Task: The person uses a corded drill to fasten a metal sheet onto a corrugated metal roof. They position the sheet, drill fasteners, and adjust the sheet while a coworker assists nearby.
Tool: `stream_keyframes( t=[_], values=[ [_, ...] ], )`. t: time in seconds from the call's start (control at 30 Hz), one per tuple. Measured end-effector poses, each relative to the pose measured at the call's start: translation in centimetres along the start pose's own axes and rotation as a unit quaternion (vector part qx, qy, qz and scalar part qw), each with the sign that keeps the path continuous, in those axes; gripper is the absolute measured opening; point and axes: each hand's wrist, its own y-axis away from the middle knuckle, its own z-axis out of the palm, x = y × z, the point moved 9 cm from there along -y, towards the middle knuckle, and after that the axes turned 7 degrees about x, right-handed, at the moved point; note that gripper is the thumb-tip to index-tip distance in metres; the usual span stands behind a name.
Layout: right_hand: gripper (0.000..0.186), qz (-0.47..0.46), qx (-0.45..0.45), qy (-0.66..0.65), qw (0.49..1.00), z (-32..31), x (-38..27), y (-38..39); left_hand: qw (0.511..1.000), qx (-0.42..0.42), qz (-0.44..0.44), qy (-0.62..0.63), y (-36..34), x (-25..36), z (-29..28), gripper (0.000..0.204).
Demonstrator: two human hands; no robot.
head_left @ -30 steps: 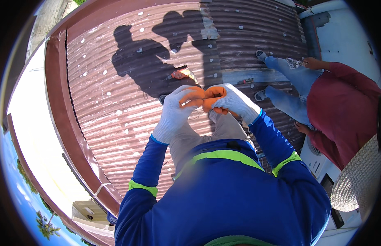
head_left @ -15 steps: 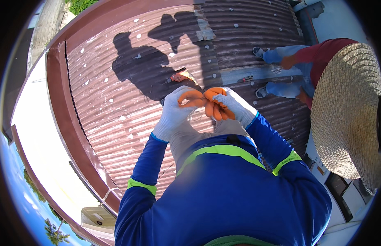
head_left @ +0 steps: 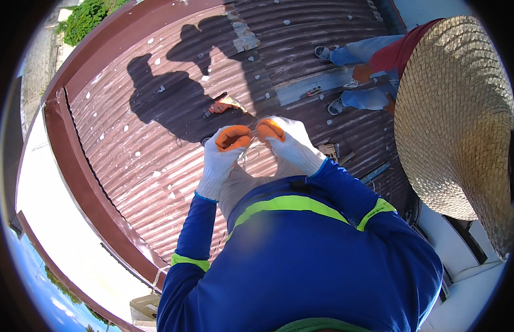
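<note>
My left hand [head_left: 225,157] and my right hand [head_left: 290,143] wear white knit gloves with orange-coated palms. Both are closed and held close together in front of my waist, fingertips pinched. Between them runs a thin strand [head_left: 253,134], wire or string, I cannot tell which. A loose loop of it [head_left: 244,157] dangles beside my left hand. Just beyond my hands, on the roof, lies an orange-red and yellow object [head_left: 225,104] with a dark end; its kind is unclear.
Beneath me spreads a brown corrugated metal roof [head_left: 118,160], bounded by a raised edge [head_left: 82,160] at left. At right stands a person in a woven straw hat [head_left: 453,116]. A small tool [head_left: 310,92] lies near that person's feet. More items [head_left: 329,150] lie beyond my right forearm.
My hands have come slightly apart, and the right palm has turned away, so the strand between them shows. My view has shifted; the hatted person appears farther left and higher.
</note>
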Motion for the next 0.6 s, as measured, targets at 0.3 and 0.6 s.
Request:
stream_keyframes(
  t=[0.3, 0.6],
  values=[
    [0.025, 0.111, -0.081, -0.046, 0.99, 0.8, 3.0, 2.8, 0.996, -0.019, 0.031, -0.087, 1.0, 1.7, 0.8, 0.024],
    [0.019, -0.193, -0.003, 0.235, 0.953, -1.4, 1.2, 2.8, 0.974, -0.104, -0.044, -0.194, 0.6, 1.0, 3.7, 0.019]
  ],
)
